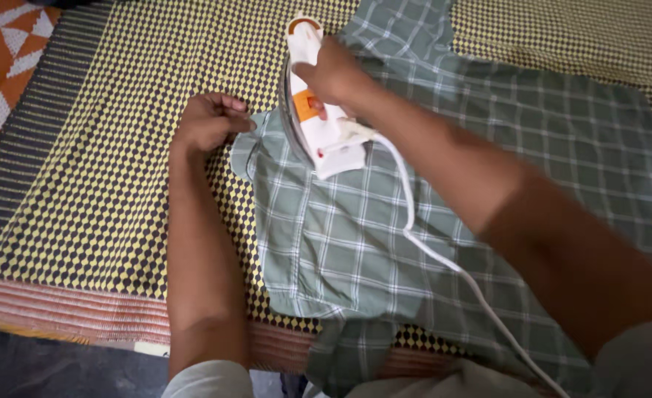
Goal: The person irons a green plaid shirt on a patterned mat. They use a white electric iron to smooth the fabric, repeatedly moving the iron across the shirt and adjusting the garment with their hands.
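Head view: a white iron (pixel 312 103) with orange trim rests on a green checked shirt (pixel 385 221), at about 11 o'clock of the spread cloth. The right hand (pixel 333 74) has its grip closed around the iron's handle; a white cord (pixel 444 258) trails toward 5 o'clock. The left hand (pixel 209 119), at 9 o'clock of the iron, pinches the shirt's edge. The part near the iron lies flat; wrinkles show toward 6 o'clock. Beneath lies a yellow-and-black mat (pixel 119 147).
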